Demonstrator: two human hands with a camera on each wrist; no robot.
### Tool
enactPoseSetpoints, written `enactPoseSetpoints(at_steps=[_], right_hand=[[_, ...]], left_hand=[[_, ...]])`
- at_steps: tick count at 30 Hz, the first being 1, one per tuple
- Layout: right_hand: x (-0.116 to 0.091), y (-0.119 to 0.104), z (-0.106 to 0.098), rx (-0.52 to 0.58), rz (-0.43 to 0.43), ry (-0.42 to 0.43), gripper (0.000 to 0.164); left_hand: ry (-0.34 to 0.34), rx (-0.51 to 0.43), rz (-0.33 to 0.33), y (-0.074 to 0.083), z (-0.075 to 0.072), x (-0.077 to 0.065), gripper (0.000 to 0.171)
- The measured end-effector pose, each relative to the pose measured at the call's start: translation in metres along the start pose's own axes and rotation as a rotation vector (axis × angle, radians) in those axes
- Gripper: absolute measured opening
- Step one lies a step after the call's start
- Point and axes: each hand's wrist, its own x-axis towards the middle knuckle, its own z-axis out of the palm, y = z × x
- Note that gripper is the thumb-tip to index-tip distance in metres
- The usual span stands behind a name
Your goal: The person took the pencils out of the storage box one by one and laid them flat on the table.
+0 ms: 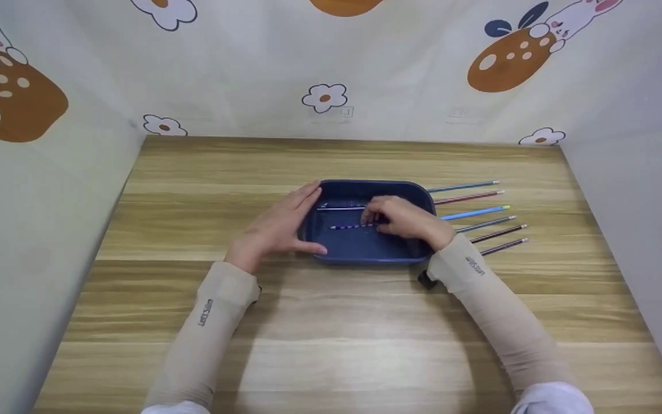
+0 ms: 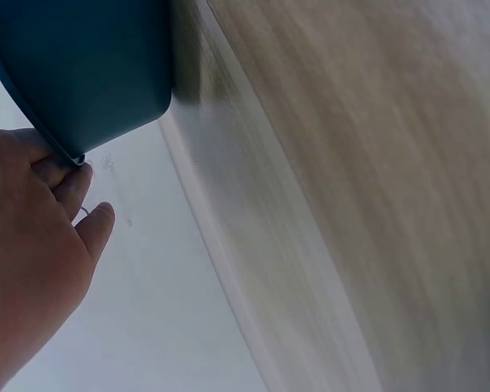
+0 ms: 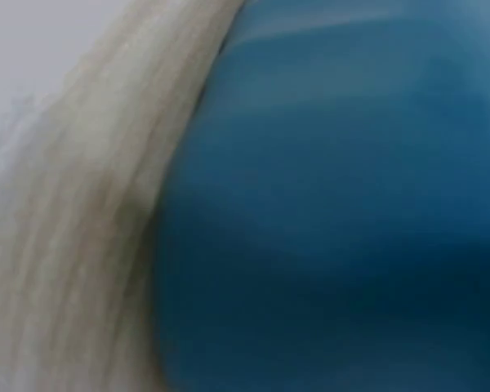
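A dark blue plastic box (image 1: 365, 261) without a lid stands on the table. My left hand (image 1: 276, 227) rests along its left end in the head view, fingers on the back corner and thumb at the front corner, spread fairly straight. In the left wrist view the same hand (image 2: 37, 237) touches the box rim (image 2: 65, 151). Reaching over the right wall, my right hand (image 1: 400, 217) pinches a patterned purple pencil (image 1: 345, 226) low inside the box. Behind that pencil lies another dark pencil (image 1: 339, 208). The right wrist view shows only the blurred box wall (image 3: 335, 163), no fingers.
Several pencils lie in a row right of the box, among them a light blue one (image 1: 474, 213) and a red one (image 1: 469, 197); their left ends are hidden by the box and right arm. Printed cloth walls (image 1: 239, 75) bound the wooden table (image 1: 354, 345).
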Motion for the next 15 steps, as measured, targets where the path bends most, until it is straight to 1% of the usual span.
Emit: enactPoseSetpoints(at_steps=[8,11,15], right_hand=[[-0.0001,0.0042,0.0028,0.018,-0.017,0.003,0.025],[-0.0007,0.0051,0.0030,0.041,-0.010,0.002,0.026],[-0.0028,0.0041,0.0021,0.077,-0.021,0.008,0.026]], left_hand=[[0.003,-0.011,-0.008,0.0010,-0.0005,-0.0002,0.123],[0.000,-0.008,-0.011,0.0009,-0.0003,-0.0004,0.123],[-0.005,0.001,-0.011,0.0000,-0.0001,-0.0015,0.123]])
